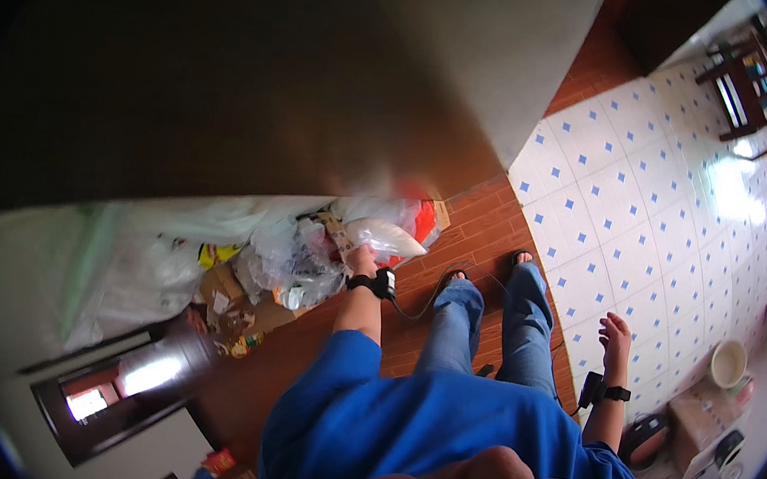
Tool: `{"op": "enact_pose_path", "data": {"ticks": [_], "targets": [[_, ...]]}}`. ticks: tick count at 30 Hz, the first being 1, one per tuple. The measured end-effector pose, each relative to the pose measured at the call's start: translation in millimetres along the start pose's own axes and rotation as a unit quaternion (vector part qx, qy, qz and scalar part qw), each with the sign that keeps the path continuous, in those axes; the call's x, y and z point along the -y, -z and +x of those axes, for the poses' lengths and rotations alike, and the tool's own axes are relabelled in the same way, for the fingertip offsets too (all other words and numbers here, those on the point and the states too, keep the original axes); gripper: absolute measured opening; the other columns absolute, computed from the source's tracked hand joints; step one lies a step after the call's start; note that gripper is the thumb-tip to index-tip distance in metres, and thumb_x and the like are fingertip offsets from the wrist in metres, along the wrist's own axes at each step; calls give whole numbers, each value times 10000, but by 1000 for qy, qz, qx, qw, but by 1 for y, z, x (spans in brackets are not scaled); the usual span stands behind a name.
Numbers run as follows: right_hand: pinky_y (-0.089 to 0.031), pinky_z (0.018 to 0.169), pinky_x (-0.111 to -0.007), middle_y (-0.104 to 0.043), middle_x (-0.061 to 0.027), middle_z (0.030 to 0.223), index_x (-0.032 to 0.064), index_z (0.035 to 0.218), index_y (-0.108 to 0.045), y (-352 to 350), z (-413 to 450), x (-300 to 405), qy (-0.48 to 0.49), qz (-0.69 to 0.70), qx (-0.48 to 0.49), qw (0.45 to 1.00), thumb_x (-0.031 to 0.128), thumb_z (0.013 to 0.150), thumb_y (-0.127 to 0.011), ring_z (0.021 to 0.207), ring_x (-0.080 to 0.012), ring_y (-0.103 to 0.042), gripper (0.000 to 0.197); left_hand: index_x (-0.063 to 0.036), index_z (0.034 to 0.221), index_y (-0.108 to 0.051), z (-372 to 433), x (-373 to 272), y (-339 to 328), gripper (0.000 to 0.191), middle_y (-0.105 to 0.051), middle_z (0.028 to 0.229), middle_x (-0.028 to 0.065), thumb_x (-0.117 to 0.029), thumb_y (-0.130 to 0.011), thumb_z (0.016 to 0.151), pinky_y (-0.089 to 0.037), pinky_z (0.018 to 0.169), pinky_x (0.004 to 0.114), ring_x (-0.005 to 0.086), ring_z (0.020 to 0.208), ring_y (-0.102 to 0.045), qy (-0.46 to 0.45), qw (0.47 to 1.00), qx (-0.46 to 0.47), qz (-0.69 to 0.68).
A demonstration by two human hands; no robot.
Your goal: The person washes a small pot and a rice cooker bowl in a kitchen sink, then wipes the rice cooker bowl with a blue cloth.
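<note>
My left hand (pixel 362 260) is at a clear plastic bag with whitish contents (pixel 387 238); its fingers meet the bag's near edge and look closed on it. The bag is beside a heap of crumpled clear plastic bags (pixel 298 251) and a red plastic bag (pixel 425 221). My right hand (pixel 615 331) hangs over the tiled floor with its fingers apart and holds nothing. Each wrist wears a black strap with a small device, and a thin cable runs from the left one.
A large dark panel (pixel 231 83) fills the upper left. Cardboard pieces (pixel 221 285) lie by the heap. Wood-look flooring (pixel 484 215) meets white tiles with blue diamonds (pixel 613 186). At right stand a cream bucket (pixel 728 364), a cardboard box (pixel 701 420) and, farther up, a wooden chair (pixel 738 101).
</note>
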State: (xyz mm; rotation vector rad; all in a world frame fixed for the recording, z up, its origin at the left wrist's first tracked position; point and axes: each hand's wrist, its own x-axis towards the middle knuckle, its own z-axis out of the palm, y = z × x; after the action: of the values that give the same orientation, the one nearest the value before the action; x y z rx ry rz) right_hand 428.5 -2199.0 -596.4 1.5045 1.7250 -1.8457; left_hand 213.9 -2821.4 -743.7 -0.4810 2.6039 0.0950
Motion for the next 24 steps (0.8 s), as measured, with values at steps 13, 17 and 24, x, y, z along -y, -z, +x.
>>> {"op": "enact_pose_path", "data": {"ticks": [13, 17, 24], "targets": [[-426, 588, -187, -625, -19, 862, 41, 1074, -579, 9, -9, -88, -88, 105, 10, 990, 146, 865, -594, 672, -71, -552, 235, -10, 1195, -452, 147, 78, -134, 423, -557, 1135, 151, -323, -437, 910, -519, 778, 427, 306, 976, -604, -34, 953, 32, -300], [-421, 554, -182, -623, -36, 856, 23, 1092, -560, 55, -26, -86, -67, 165, -51, 983, 114, 870, -569, 642, -79, -521, 241, -26, 992, -512, 35, -82, -72, 294, -578, 876, 107, -304, -446, 923, -519, 660, 388, 245, 789, -606, 152, 869, 165, -441], [-449, 596, -213, -634, -30, 874, 28, 1112, -555, 193, -41, -28, -36, 247, -136, 959, 148, 842, -591, 697, -99, -562, 298, -95, 886, -585, -165, -270, 15, 205, -574, 717, 11, -288, -519, 905, -410, 460, 254, 121, 585, -536, -54, 886, 421, -185]]}}
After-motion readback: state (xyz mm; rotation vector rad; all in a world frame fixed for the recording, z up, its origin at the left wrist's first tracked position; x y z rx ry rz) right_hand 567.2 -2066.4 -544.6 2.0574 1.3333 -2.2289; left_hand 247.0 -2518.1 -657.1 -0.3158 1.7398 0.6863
